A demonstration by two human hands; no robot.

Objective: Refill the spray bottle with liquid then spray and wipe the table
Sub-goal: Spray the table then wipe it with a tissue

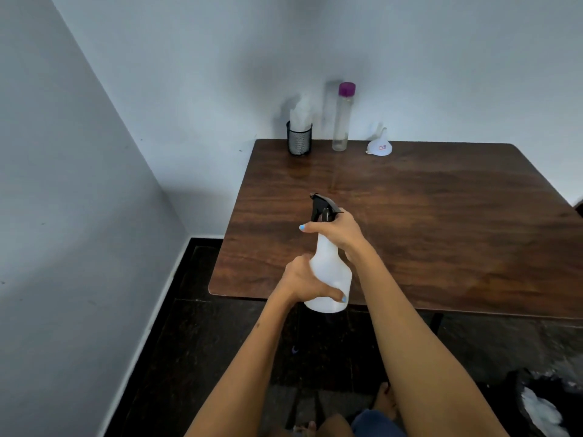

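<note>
Hands hold a white spray bottle (329, 269) upright above the near left corner of a dark wooden surface (426, 222). The left hand (304, 280) wraps around the bottle's lower body, thumb lying across the front. The right hand (336, 230) curls around the neck just under the black trigger head (323, 208), whose nozzle points left and away from the viewer. Fingernails are painted light blue.

Wood grain runs across the surface, which shines with a faint wet-looking sheen toward its far side. Along the far edge, against the wall, stand three things in a row: a black mesh cup (299, 138) stuffed with white paper napkins (301, 113), a tall clear bottle (342, 118) with a purple cap, nearly empty, and a small white funnel (379, 143) resting mouth down.

Pale blue-grey walls (94, 152) meet in a corner behind the surface's left side. Dark stone floor (195, 326) with a white skirting strip runs beneath. A black bag (536, 402) holding something white sits at lower right.
</note>
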